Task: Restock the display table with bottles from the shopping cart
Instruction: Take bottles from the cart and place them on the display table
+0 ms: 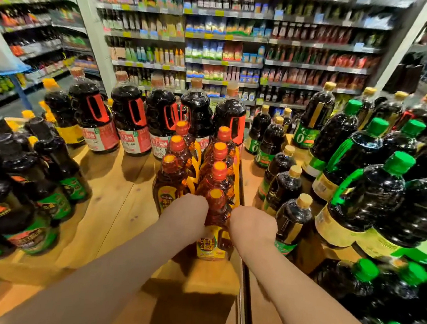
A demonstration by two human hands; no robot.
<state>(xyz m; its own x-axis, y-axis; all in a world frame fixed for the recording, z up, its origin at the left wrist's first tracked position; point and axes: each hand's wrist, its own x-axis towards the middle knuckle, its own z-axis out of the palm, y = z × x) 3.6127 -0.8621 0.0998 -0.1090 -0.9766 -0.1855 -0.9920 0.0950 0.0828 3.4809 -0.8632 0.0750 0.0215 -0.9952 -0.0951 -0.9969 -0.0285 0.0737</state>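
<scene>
Left hand wraps one side of the amber bottle, right hand the other, both curled round it to steady it upright on the wooden table, at the near end of its row, keeping that line neat between the dark bottles.

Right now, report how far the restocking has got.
Done: two rows of amber bottles already stand on the wooden display table. In hand: left hand and right hand grip the nearest amber bottle, setting it at the front. Left: unknown, the cart is out of view.
</scene>
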